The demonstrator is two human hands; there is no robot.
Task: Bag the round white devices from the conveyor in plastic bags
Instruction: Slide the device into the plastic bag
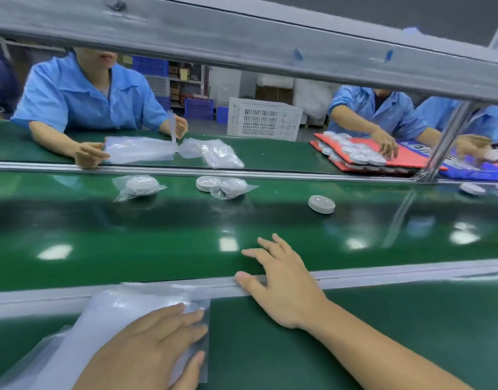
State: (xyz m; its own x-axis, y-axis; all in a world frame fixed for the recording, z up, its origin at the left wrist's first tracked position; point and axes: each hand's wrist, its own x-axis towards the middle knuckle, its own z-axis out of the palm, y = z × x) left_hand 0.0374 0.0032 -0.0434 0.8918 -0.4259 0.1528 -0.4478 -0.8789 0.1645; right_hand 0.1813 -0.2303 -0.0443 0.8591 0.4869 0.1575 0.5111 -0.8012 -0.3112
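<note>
Left hand (146, 347) presses plastic bags (115, 313) (fingers straight) beside conveyor (157, 229); right hand (281, 280), fingers wide, empty, over conveyor's near edge; white device (321, 204) loose on conveyor.

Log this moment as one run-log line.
left hand: flat on plastic bags | right hand: open, over rail, empty | loose device: unbagged on conveyor belt, beyond right hand | step: device not yet picked

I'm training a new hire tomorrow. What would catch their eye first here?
The glossy green conveyor belt runs across the middle, carrying a bare round white device. Nearest, the left hand presses flat on plastic bags, while the right hand lies open across the rail.
</note>
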